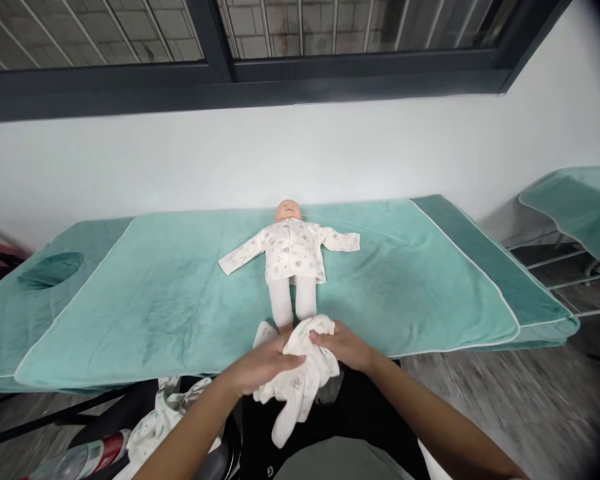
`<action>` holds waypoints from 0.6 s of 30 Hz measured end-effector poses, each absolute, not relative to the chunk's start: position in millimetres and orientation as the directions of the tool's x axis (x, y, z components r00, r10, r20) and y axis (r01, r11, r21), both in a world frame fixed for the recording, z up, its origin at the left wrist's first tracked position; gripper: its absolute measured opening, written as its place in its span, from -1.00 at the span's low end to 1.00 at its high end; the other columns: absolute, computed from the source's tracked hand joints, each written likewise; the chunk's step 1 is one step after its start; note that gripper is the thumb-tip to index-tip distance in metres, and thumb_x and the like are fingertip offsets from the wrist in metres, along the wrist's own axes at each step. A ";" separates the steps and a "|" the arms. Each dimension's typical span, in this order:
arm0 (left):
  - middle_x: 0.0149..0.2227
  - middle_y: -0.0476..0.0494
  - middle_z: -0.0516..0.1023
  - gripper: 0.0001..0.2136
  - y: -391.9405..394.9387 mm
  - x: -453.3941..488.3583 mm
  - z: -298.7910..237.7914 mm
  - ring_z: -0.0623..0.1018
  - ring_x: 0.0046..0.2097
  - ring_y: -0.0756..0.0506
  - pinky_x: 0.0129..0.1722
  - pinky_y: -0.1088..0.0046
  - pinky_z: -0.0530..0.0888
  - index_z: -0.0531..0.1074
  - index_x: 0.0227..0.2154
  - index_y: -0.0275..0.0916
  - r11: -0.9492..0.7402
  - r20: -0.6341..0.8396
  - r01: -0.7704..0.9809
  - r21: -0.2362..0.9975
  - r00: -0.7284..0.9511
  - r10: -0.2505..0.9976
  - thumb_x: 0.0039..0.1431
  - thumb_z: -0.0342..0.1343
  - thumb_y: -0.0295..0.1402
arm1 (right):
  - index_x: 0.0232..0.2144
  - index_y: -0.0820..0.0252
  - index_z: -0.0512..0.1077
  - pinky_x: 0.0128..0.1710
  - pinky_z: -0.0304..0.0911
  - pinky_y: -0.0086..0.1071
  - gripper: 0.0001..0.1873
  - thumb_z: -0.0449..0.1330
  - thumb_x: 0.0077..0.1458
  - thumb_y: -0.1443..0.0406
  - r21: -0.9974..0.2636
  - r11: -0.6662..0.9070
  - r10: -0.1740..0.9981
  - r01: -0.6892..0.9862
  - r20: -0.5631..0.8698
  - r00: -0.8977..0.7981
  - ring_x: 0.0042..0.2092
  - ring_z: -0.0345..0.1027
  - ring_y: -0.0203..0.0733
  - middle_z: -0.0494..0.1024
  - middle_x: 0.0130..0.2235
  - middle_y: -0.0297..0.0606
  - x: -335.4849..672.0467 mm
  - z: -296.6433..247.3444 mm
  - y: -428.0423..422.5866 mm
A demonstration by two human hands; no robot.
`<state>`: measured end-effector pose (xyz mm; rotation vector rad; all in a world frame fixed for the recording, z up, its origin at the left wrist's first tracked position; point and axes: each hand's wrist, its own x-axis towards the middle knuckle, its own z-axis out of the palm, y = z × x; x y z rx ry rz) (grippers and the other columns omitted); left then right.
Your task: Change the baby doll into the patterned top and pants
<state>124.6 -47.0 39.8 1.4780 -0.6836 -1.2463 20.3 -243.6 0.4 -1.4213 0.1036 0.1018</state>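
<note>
A baby doll [289,209] lies on its back on the green bed cover [190,293], arms spread wide. It wears a white printed baby shirt [294,250], and white cloth covers its legs [281,300]. Just below its feet, a bunched white printed baby garment [300,383] is held above my lap at the bed's near edge. My left hand [265,365] is closed on its left side, thumb on top. On the upper right, my right hand [344,343] pinches the same cloth. One narrow tube of the garment hangs down; its folds hide the rest of its shape.
Another printed white cloth [155,427] lies on a dark surface at lower left, beside a plastic bottle [87,460] with a red label. The bed has a face hole [51,270] at left. Behind are a white wall [180,160] and a barred window; another green-covered bed [580,207] stands right.
</note>
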 end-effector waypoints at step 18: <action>-0.21 -0.18 0.46 -0.86 -82.0 119.5 5.7 0.47 -0.14 -0.23 -0.14 0.27 0.33 0.32 -0.29 -0.19 -0.459 -0.132 -0.465 0.757 0.579 -0.804 0.28 -0.07 -0.26 | -0.26 0.18 0.38 -0.22 0.15 -0.31 -0.86 0.09 0.21 0.25 -0.853 -0.490 -0.327 -0.179 -0.010 0.945 -0.23 0.39 -0.07 0.52 -0.29 -0.17 25.3 -51.0 -241.2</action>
